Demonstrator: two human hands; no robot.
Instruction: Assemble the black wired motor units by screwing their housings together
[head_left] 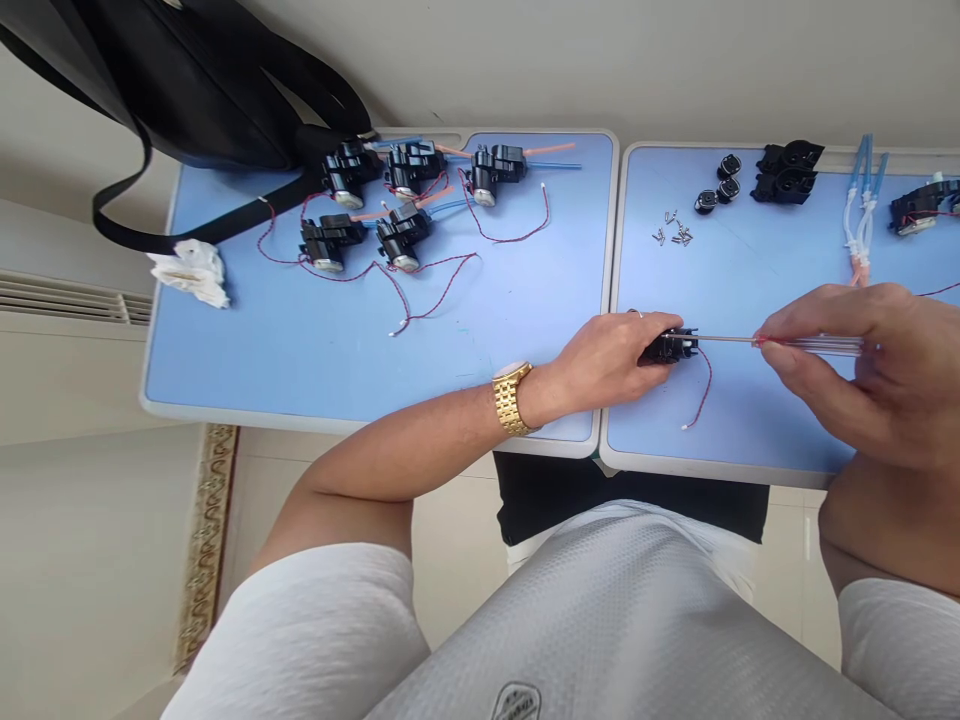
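Note:
My left hand [611, 355] is closed around a small black motor unit [679, 346] on the right-hand table. A thin red wire [709, 385] with a white plug trails from the unit toward me. In my right hand [877, 370] is a screwdriver [724, 338], its clear handle pinched between thumb and fingers. Its metal shaft lies level and reaches left to the black unit; my fingers partly hide where the tip meets it. Beyond my hands lie several small screws [681, 235] and round black-and-silver motors [727, 188].
Assembled black units [495, 172] with wires and tubes lie on the left table [300, 350]. Black housings [786, 172], blue tubes [866, 190] and another unit [922, 208] occupy the right table's back. A black bag [210, 90] and crumpled tissue [193, 272] are at far left.

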